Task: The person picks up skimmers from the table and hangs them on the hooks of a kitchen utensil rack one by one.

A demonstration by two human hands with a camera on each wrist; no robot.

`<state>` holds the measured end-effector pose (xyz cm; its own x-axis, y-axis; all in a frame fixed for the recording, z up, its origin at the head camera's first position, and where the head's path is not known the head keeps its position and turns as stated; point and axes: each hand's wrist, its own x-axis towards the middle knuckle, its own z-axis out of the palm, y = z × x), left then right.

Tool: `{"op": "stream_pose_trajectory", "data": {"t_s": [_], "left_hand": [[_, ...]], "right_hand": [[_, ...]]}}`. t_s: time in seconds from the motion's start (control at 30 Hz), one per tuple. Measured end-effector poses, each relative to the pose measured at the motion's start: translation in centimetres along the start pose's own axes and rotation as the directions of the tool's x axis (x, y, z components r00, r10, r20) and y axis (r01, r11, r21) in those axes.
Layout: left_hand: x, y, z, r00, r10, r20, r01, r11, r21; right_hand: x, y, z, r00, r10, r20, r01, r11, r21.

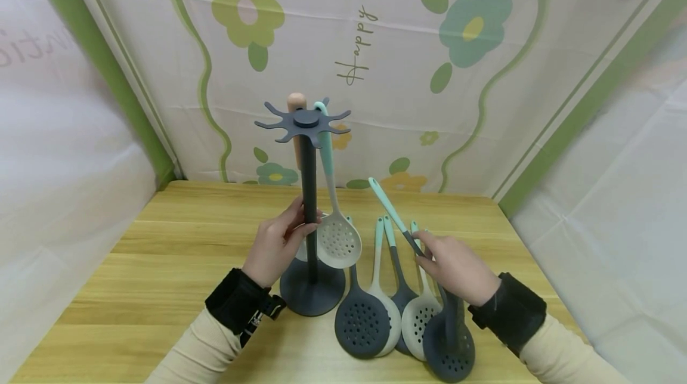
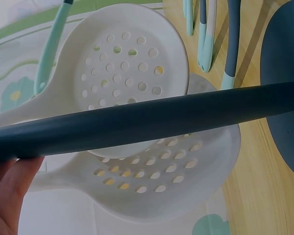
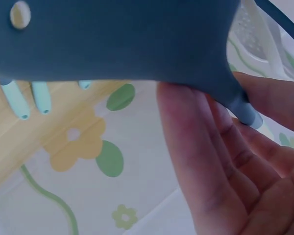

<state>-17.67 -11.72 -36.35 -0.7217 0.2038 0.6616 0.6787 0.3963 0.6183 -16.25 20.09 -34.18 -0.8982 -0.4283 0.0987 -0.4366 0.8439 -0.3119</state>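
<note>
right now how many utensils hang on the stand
2: in the head view, a mint-handled skimmer right of the stand's pole, and a tan-handled utensil behind the pole, partly hidden.

I hold my left grip (image 1: 279,244) curled just left of centre frame; my right grip (image 1: 458,268) pinches, lower right.

The left hand (image 1: 276,244) and right hand (image 1: 456,265) were bare. Cream, creased sleeves (image 1: 194,345) met broad black wristbands (image 1: 512,313); beside the left one sat a small black device (image 1: 275,306) with pale markings near it.
</note>
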Motion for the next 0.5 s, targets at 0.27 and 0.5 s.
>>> {"op": "stream_pose_trajectory", "data": {"t_s": [0.27,0.5], "left_hand": [[0.0,0.0,0.0,1.000,-0.015,0.006,0.015,1.000,-0.010],[-0.1,-0.1,0.0,1.000,-0.013,0.006,0.013,1.000,0.007]], "right_hand": [[-0.2,-1.0,-0.5,0.999,-0.014,-0.035,0.014,1.000,0.001],[-0.3,-1.8,-0.6,0.995,-0.041,-0.096,0.038,0.999,-0.031]]}}
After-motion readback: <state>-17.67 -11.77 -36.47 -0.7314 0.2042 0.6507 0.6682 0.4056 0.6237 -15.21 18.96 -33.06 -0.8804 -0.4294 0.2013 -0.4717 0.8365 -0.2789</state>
